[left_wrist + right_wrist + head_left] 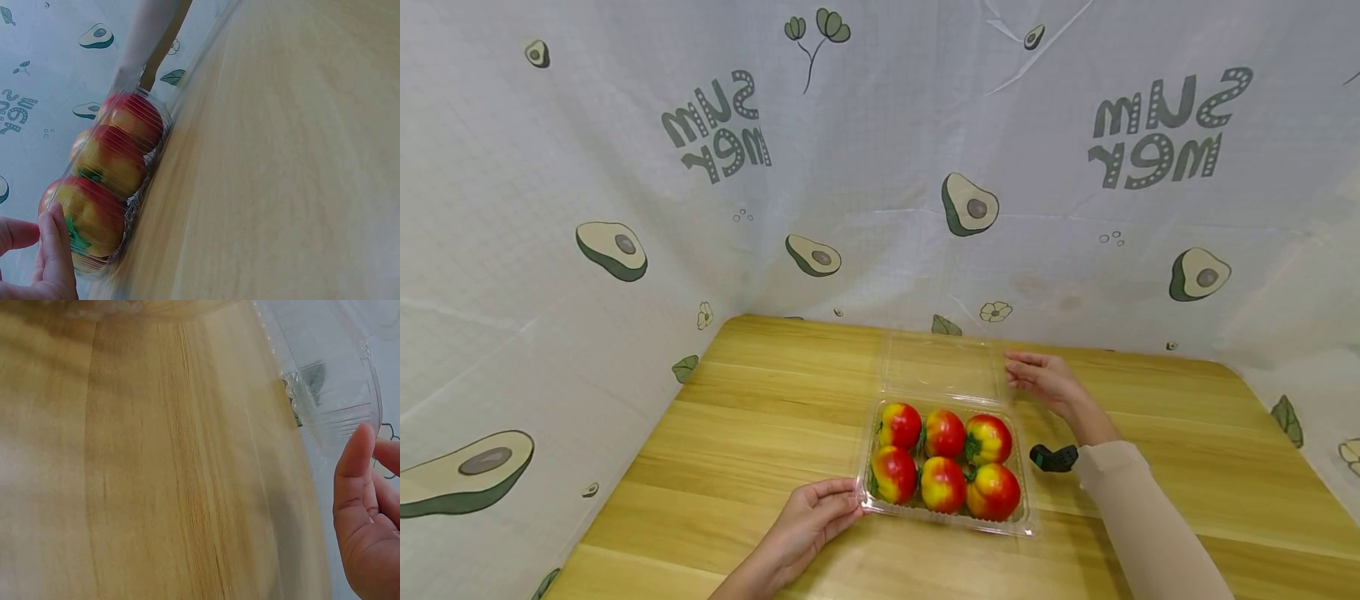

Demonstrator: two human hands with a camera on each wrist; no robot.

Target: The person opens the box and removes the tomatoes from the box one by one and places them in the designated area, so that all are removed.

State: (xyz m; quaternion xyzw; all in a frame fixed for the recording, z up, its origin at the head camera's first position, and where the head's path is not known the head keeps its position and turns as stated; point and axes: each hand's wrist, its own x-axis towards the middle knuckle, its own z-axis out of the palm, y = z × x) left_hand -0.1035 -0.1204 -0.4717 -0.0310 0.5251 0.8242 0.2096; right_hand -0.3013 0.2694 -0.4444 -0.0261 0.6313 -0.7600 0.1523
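Observation:
A clear plastic clamshell box (951, 518) lies on the table with its lid (943, 367) folded back toward the wall. In its base sit several red-and-yellow round fruits (943, 485) with green leafy tops, arranged in two rows. My left hand (816, 527) pinches the box's near left corner between thumb and fingers. In the left wrist view, the fingertips (55, 234) lie at the box rim, beside the nearest fruit (94, 215). My right hand (1043, 382) pinches the right edge of the lid; the right wrist view shows thumb and fingers at the transparent lid (337, 406).
A wooden table (760, 417) carries the box. Behind and to both sides hangs a pale curtain (865, 167) printed with avocados and lettering. A small black device (1054, 458) with a green patch shows beside the right sleeve (1138, 508).

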